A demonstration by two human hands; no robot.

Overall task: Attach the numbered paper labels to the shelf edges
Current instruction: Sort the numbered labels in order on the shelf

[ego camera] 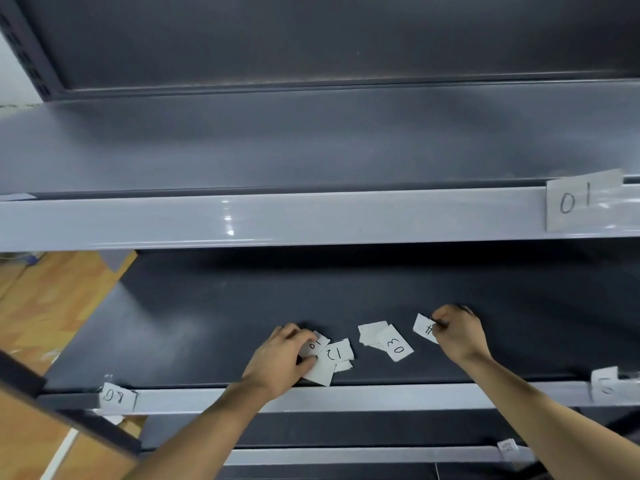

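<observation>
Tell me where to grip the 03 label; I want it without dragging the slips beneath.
Pinch the near right end of the 03 label, coming from the right: that end lies alone on the shelf, while its far end overlaps the blank slips. Lying flat, it probably needs a fingertip to lift the edge first.

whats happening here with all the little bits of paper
A person is sorting loose numbered paper labels on the middle shelf of a grey metal rack. The left hand grips the pile showing 10 and 12; the right hand pinches a single label. The 03 label lies between them. Label 01 and label 08 are already on shelf edges.
</observation>
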